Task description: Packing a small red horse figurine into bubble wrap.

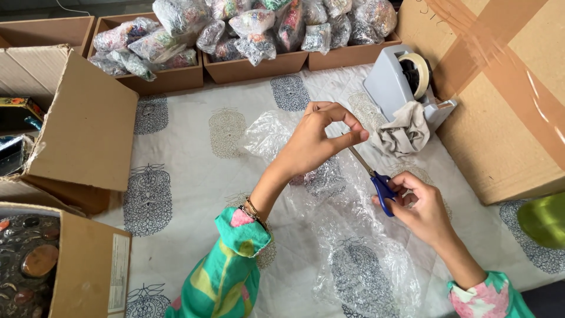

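My left hand (318,138) is raised over the middle of the cloth, thumb and fingers pinching the upper edge of a clear bubble wrap sheet (353,259). My right hand (415,206) grips blue-handled scissors (376,179), whose blades point up and left toward the pinched edge. The bubble wrap spreads down over the white printed cloth (182,176) between both arms. Both sleeves are green with pink patches.
A grey tape dispenser (400,76) with a crumpled cloth (406,132) stands behind the hands. A large taped cardboard box (506,118) is at right. Open cardboard boxes (82,129) sit at left. Trays of wrapped bundles (253,35) line the back. A green object (544,218) lies at the right edge.
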